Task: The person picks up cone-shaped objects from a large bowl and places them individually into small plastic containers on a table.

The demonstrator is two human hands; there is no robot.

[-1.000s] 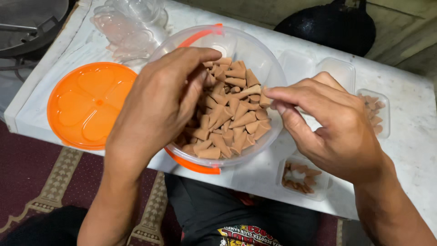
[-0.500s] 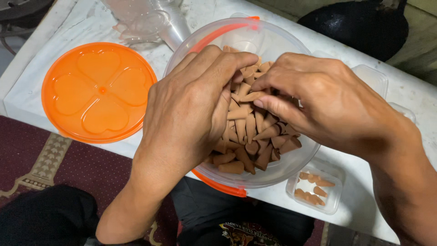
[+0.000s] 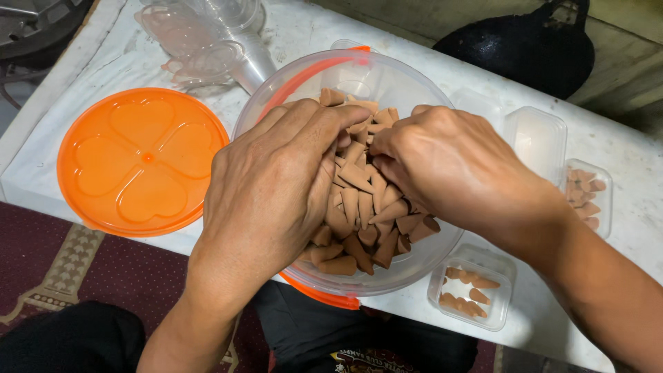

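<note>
At the far left an orange lid (image 3: pixel 143 160) lies flat on the white table (image 3: pixel 41 138), its top moulded into four heart shapes. Behind it sits a heap of clear plastic trays (image 3: pixel 207 41). Your left hand (image 3: pixel 273 190) reaches into the clear tub (image 3: pixel 407 83), fingers curled down into the cones (image 3: pixel 359 207); whether it grips any you cannot tell, since the fingertips are buried. The cones are small, reddish-brown, matte and pointed, piled loosely at all angles, filling the tub, which stands at the table's near edge on an orange base. Your right hand (image 3: pixel 456 166) comes in from the other side, fingers bent and pinched together among the cones, touching your left. To the right lie small clear trays (image 3: pixel 472 287), two holding a few cones, and a black pan (image 3: pixel 525 48) beyond.
</note>
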